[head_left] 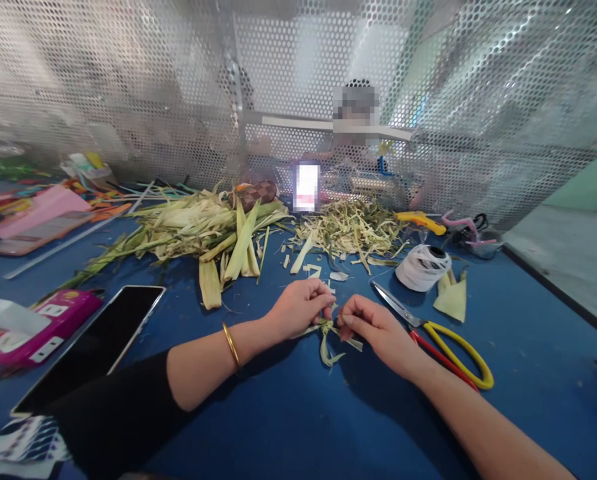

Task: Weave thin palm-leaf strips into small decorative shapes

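Note:
A small knotted piece of pale green husk strips (327, 337) sits low over the blue table, with its loose ends spreading out and down. My left hand (301, 307) pinches it from the left, fingers closed and knuckles up; a gold bangle circles that wrist. From the right, my right hand (368, 323) is closed too, thumb against fingertips, at the strips' right side. The fingertips hide just what part each hand grips. Just right of my right hand lie scissors (431, 333) with red and yellow handles. A spool of white thread (423, 268) stands behind them.
Long corn husks (188, 223) are heaped at back left, and shredded husk (353, 230) at back centre. A black-screened phone (93, 343) and a magenta tissue pack (43, 327) lie left. Behind the table (278, 427) rises a perforated metal screen (178, 87), with a person beyond it.

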Available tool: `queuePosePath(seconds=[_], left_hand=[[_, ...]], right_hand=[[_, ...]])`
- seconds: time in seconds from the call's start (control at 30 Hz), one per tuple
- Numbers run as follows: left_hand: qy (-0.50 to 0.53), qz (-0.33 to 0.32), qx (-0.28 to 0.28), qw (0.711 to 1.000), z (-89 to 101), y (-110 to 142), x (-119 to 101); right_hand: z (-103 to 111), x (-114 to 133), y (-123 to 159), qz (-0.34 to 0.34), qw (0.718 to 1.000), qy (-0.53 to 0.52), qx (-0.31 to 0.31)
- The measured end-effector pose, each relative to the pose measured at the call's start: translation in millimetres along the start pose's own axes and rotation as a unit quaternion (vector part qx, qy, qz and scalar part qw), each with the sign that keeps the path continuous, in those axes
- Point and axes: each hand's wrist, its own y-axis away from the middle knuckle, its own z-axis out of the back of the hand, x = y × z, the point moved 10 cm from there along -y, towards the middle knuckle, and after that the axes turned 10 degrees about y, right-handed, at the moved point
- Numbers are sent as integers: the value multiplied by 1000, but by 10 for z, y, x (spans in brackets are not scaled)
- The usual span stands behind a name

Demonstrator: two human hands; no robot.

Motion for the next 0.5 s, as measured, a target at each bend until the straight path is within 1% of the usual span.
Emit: queuePosePath(seconds=[0.13, 0.23, 0.3, 0.37, 0.43, 0.5], left_hand=[[0, -11, -9, 1000, 5, 15, -14], [-8, -16, -30, 999, 39, 32, -25], [-24, -45, -56, 997, 83, 48, -88], [-45, -93, -81, 991, 118, 73, -193], [-67, -133, -94, 984, 118, 97, -277], [-85, -147, -87, 982, 83, 102, -310]], right_hand=[[8, 50, 0, 6, 998, -55, -15], [48, -4, -3, -17, 997, -68, -40], [82, -64, -7, -41, 994, -77, -61], [89, -103, -14, -60, 991, -94, -71], [48, -100, -30, -64, 990, -110, -59], [-14, -64, -48, -56, 991, -118, -36]])
